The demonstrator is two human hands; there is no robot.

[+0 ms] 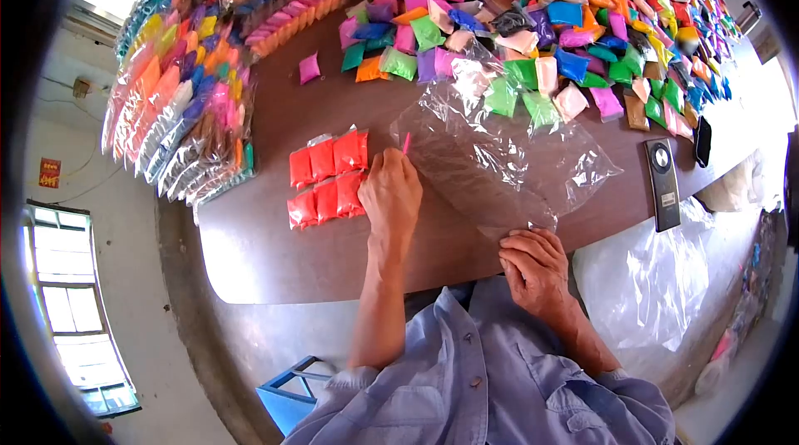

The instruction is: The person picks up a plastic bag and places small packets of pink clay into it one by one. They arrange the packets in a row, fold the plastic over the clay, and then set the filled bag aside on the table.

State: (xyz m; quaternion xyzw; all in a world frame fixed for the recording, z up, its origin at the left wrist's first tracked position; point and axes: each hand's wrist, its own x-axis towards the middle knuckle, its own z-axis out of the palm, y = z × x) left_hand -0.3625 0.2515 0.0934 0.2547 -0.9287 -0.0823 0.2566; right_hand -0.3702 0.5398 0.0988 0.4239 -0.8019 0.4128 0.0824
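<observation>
Nearest the person, the right hand [535,266] pins the near edge of a large clear plastic bag [499,154] flat on the brown tabletop [275,262]. The bag stretches away from it. The left hand [391,195], fingers closed, rests beside small red sachets [327,178]. Multicoloured sachets [533,20] crowd beyond.

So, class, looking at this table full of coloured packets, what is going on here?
A person in a blue shirt sits at a brown table. The left hand rests beside a set of red packets and pinches something small and pink. The right hand holds the near edge of a clear plastic bag lying flat. A large heap of mixed coloured packets covers the far side, and a phone lies to the right.
</observation>
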